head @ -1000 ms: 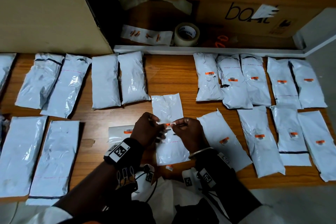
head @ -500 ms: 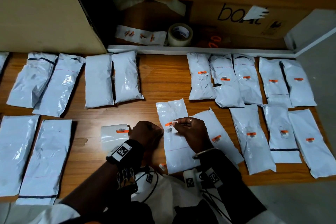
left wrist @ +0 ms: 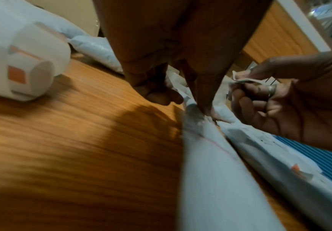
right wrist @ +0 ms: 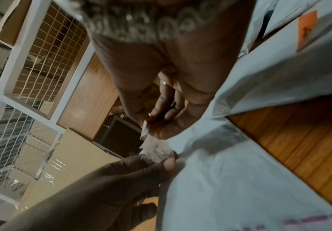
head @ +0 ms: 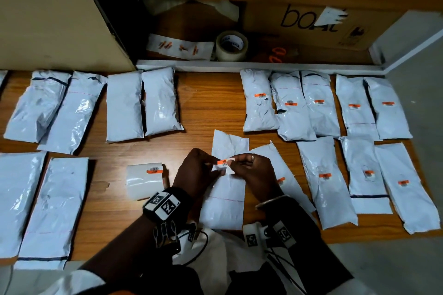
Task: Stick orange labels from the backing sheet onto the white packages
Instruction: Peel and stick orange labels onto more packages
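Both hands meet over a white package (head: 223, 206) lying at the table's front centre. My right hand (head: 233, 161) pinches one end of an orange label (head: 222, 162) between thumb and fingers. Just left of it, my left hand (head: 217, 171) pinches a small translucent backing piece (right wrist: 157, 150) that hangs under the label (right wrist: 148, 123). The label is held slightly above the package's upper half. A curled backing sheet (head: 145, 179), with one orange label showing on it, lies left of my left hand.
Several labelled white packages (head: 259, 103) fill the right side of the table. Several unlabelled packages (head: 124, 103) lie on the left. On the shelf behind are a tape roll (head: 232, 45), orange scissors (head: 275, 54), another label sheet (head: 179, 46) and a cardboard box (head: 311, 19).
My left hand, apart from the label half a second ago, has moved right and now pinches the backing under it. My right hand has kept hold of the label.
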A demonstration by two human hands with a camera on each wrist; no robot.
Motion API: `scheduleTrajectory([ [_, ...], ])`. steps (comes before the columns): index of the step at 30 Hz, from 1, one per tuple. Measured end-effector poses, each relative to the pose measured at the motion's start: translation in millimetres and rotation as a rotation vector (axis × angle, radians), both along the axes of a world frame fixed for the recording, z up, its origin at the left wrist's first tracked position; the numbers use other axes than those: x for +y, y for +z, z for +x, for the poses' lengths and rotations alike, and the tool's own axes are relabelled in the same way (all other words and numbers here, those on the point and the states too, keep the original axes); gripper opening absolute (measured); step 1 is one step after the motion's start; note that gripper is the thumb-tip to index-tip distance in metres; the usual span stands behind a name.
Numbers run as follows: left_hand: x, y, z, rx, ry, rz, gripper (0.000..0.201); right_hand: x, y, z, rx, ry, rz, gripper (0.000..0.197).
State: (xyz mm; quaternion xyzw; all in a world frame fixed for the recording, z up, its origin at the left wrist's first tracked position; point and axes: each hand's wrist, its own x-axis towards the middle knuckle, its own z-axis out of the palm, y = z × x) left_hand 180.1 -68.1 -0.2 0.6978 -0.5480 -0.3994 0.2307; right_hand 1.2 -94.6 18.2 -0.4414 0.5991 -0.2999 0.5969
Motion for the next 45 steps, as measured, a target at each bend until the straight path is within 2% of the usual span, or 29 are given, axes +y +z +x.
scheduleTrajectory([
  [3,-3,1,3,-0.042,0.065,0.075,0.009,-2,2,-2,0.032,-0.075,-0.027,0.006],
  [8,2,-11,15,-0.054,0.168,0.164,0.025,-10,3,-8,0.039,-0.157,0.045,0.004],
  [11,4,-7,16,-0.039,0.190,0.172,0.015,-5,-5,-4,0.011,-0.143,0.132,0.004],
  [14,5,-2,17,-0.044,0.176,0.184,0.015,7,-15,7,-0.033,-0.125,0.200,0.003],
  [19,8,6,20,0.000,0.149,0.193,0.010,14,-28,15,0.013,-0.160,0.198,0.007],
  [21,8,9,21,0.073,0.214,0.215,0.012,14,-29,14,0.015,-0.173,0.191,0.006],
  [24,5,3,29,0.255,0.376,0.241,0.027,15,-28,13,0.033,-0.168,0.167,0.004],
  [26,4,-6,36,0.342,0.417,0.243,0.031,15,-27,13,0.044,-0.160,0.161,0.004],
  [32,-4,14,39,0.278,0.366,0.248,0.043,16,-29,16,0.071,-0.162,0.132,0.008],
  [34,-1,11,42,0.275,0.352,0.220,0.031,16,-27,16,0.081,-0.157,0.122,0.006],
  [36,1,13,41,0.296,0.308,0.166,0.007,17,-27,15,0.070,-0.162,0.123,0.005],
  [39,2,16,39,0.238,0.184,0.178,0.021,17,-25,14,0.037,-0.172,0.132,0.005],
  [41,3,17,35,0.163,0.132,0.265,0.012,15,-21,12,0.015,-0.190,0.139,0.003],
  [44,6,11,29,0.025,0.023,0.388,0.043,13,-16,5,0.003,-0.197,0.156,0.008],
  [45,6,12,25,0.023,0.053,0.403,0.051,13,-16,1,0.024,-0.194,0.146,0.010],
])
